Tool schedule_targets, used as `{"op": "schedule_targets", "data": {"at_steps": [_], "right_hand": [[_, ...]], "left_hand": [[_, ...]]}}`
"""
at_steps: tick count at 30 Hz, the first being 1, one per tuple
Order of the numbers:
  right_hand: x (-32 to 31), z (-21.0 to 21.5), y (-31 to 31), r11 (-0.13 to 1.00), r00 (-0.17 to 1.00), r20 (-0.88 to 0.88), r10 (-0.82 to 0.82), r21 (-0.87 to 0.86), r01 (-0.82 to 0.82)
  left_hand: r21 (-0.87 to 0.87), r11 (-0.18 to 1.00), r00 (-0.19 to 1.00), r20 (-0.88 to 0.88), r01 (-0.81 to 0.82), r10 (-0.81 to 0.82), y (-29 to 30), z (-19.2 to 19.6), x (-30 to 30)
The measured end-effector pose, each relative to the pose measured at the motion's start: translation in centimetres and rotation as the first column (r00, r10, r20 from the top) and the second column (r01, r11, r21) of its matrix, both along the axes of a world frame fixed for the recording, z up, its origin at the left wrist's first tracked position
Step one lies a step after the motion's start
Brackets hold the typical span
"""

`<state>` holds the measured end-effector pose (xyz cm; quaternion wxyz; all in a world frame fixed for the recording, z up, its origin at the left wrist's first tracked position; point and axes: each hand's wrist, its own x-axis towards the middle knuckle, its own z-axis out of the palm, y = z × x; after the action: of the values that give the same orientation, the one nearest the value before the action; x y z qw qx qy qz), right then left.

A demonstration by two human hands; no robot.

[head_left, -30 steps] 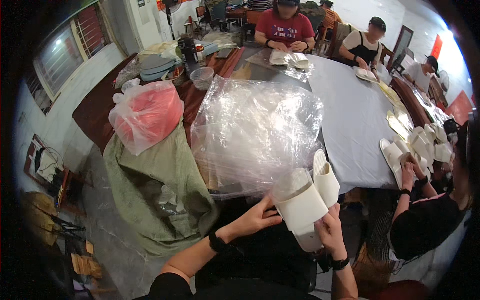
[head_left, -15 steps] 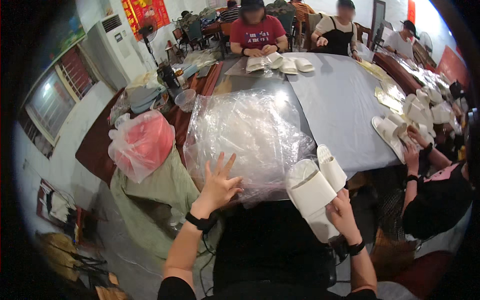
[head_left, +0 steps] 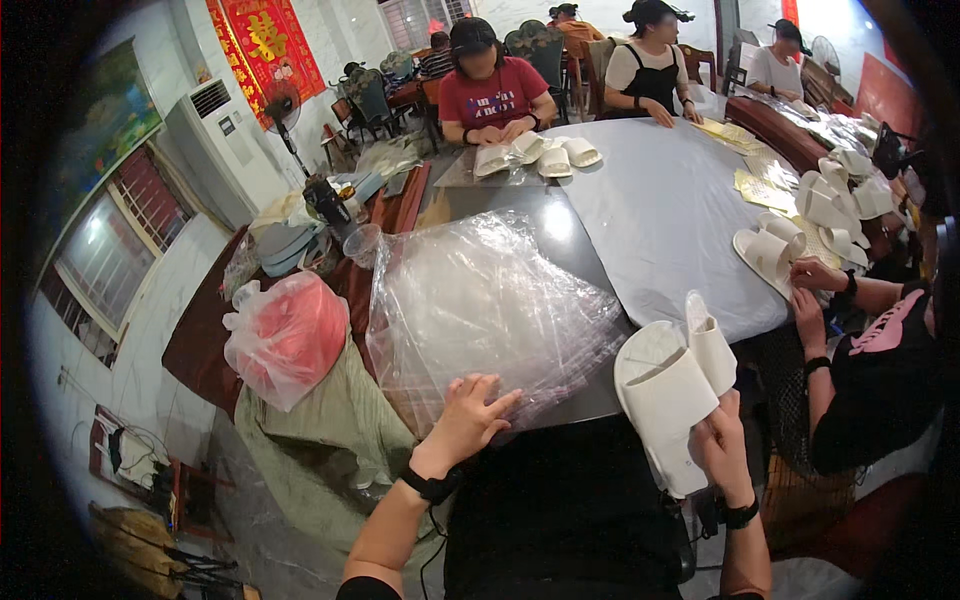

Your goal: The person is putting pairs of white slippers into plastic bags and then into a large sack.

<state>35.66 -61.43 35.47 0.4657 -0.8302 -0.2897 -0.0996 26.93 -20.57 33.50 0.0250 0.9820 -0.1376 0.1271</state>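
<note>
In my right hand is a pair of white slippers; my fingers grip their side and the soles stand tilted upward, off the table's front edge. One slipper partly hides the other. My left hand is open, its fingers spread and resting on the near edge of a stack of clear plastic bags. The bags lie fanned on the dark tabletop in front of me.
A knotted bag with something pink sits left, above green cloth. Grey sheeting covers the table's right part. A co-worker's hands handle white slippers at right. Across the table, a person in red handles more slippers.
My left hand has come down from above the bags onto their near edge. The slippers in my right hand have shifted right, away from the bags. The view has tilted slightly.
</note>
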Motion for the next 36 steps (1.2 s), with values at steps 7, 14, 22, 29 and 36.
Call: {"op": "schedule_targets", "data": {"at_steps": [7,14,22,29,36], "right_hand": [[-1.4,1.5,1.6,0.952,0.953,0.013,0.302,-0.066,-0.300],[-2.5,-1.6,4.2,0.727,0.768,-0.082,0.635,-0.273,-0.631],[-2.7,-0.1,7.9,0.766,0.798,-0.026,0.603,-0.261,-0.587],[-1.8,1.2,5.5,0.827,0.875,-0.075,0.479,-0.295,-0.478],[-1.9,2.4,1.3,0.919,0.973,-0.083,0.213,-0.320,-0.229]], "left_hand": [[-0.256,0.967,0.999,0.037,0.007,0.002,0.3,-1.2,0.2],[-0.535,0.836,0.930,0.233,-0.120,0.282,-1.2,-0.8,-0.1],[-0.548,0.832,0.895,0.324,-0.087,0.307,-3.4,1.9,-1.9],[-0.416,0.908,0.979,0.160,-0.053,0.130,-2.6,0.0,-2.3],[-0.284,0.956,0.995,0.037,-0.074,0.088,-1.8,-1.4,-2.2]]}}
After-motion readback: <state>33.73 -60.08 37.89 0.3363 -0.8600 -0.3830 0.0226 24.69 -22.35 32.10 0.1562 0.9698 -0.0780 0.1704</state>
